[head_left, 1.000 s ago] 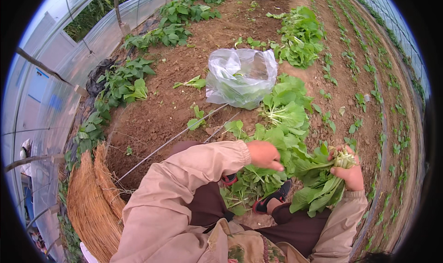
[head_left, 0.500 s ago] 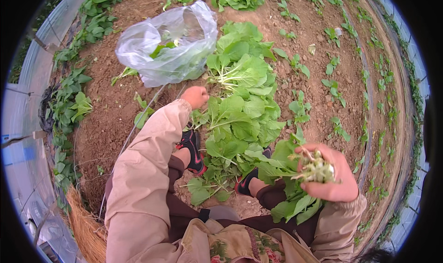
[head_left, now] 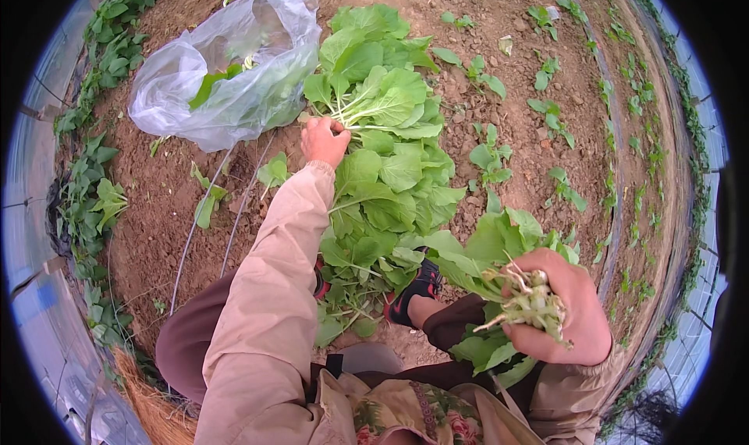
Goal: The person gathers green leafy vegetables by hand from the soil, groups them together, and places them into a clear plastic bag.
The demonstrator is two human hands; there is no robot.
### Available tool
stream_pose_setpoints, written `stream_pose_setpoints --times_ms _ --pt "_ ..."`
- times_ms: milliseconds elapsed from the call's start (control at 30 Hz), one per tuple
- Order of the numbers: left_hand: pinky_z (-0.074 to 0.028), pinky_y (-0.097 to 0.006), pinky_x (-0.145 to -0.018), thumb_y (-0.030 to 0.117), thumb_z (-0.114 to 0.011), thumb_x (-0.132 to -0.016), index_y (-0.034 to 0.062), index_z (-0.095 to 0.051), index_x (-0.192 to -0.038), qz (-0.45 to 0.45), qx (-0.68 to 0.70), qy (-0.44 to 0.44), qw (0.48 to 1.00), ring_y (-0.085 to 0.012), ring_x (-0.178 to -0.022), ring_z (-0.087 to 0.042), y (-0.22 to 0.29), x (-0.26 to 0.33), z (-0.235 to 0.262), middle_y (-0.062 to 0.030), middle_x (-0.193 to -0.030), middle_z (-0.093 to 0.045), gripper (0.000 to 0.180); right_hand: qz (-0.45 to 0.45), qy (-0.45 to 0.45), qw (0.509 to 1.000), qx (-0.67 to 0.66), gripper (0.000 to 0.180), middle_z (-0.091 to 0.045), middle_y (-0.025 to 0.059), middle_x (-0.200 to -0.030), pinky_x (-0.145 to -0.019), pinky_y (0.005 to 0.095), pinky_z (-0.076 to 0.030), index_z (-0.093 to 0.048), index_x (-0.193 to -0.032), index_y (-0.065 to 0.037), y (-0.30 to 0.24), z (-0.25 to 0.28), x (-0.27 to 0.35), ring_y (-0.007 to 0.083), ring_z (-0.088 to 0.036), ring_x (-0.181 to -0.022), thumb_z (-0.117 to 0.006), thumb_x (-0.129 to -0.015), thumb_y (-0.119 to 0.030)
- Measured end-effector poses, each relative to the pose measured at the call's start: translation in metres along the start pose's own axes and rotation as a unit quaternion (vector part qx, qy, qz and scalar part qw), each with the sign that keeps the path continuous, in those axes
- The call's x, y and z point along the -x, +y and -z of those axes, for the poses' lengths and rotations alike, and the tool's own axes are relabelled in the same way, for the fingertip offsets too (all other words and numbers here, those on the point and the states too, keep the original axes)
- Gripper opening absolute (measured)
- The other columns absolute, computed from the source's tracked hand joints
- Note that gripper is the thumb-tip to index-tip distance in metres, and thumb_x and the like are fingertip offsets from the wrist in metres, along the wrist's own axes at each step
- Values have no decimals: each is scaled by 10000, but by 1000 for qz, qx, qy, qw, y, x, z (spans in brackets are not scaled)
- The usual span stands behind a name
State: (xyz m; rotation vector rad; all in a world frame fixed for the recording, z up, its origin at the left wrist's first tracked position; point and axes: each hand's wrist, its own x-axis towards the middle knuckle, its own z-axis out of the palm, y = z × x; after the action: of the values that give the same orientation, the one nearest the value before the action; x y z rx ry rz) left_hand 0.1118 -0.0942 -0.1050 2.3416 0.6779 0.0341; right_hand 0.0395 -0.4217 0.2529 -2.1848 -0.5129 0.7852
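My right hand [head_left: 566, 312] is wrapped round a bunch of leafy greens [head_left: 491, 246]. The pale, trimmed root ends stick out toward the middle, and the leaves hang out on both sides of the fist. Farther off, my left hand [head_left: 324, 142] is closed at the stem ends of greens in a long pile [head_left: 398, 164] on the soil. Its fingertips pinch the pale stems; how many stems are between them I cannot tell. Just beyond that hand, to the left, lies a clear plastic bag [head_left: 226, 86] with some greens inside, its mouth gaping.
Rows of small seedlings [head_left: 490, 160] grow in the soil on the right. Leafy vines [head_left: 94, 203] line the left edge beside plastic sheeting. A bent wire [head_left: 191, 230] runs near my left knee. My shoe [head_left: 417, 293] stands beside the pile, and a straw broom [head_left: 152, 398] lies at lower left.
My left hand has reached forward to the stems of the piled greens and closed on them. My right hand keeps its bunch, now a little lower. The whole view has shifted somewhat.
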Motion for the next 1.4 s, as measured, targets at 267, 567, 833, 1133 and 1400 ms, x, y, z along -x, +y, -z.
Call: stream_pose_setpoints --times_ms 267,567,833,1133,1400 --pt "-516 -353 -751 191 -762 -770 123 -603 -1179 -51 148 -18 988 -240 -811 -667 8 2 10 -77 -856 -681 444 67 24 997 -17 452 -626 45 -852 -700 279 -478 -618 -1054 -13 -14 -3 9 133 -590 -758 -736 -620 -53" --pt "-504 -429 -785 184 -690 -842 87 -676 -1031 -202 -25 -45 978 -326 -873 -648 78 34 71 -125 -908 -688 213 23 56 997 -40 383 -604 91 -812 -705 340 -477 -618 -997 -20 -11 0 10 203 -585 -741 -734 -637 -80" --pt "-477 -435 -763 136 -669 -831 66 -672 -909 -503 -151 -118 843 -328 -879 -604 208 140 230 -113 -835 -642 105 187 25 981 -34 576 -378 178 -1497 -1074 368 -378 -632 -1157 -14 -11 -6 -5 285 -440 -1318 -743 -596 -77" --pt "-478 -335 -646 132 -656 -882 6 -647 -883 -375 23 -178 909 -180 -713 -627 236 186 267 -83 -751 -634 126 183 -62 903 -383 559 -683 29 -1056 -846 259 -512 -591 -1202 -25 -4 -11 4 105 -624 -950 -788 -679 3" --pt "-542 -325 -717 188 -665 -891 32 -687 -1096 -41 -79 -580 810 -185 -787 -680 103 131 199 -93 -911 -717 259 135 -5 908 -396 901 -563 80 -1192 -860 291 -503 -358 -1451 -45 -5 11 31 160 -581 -1042 -711 -627 53"
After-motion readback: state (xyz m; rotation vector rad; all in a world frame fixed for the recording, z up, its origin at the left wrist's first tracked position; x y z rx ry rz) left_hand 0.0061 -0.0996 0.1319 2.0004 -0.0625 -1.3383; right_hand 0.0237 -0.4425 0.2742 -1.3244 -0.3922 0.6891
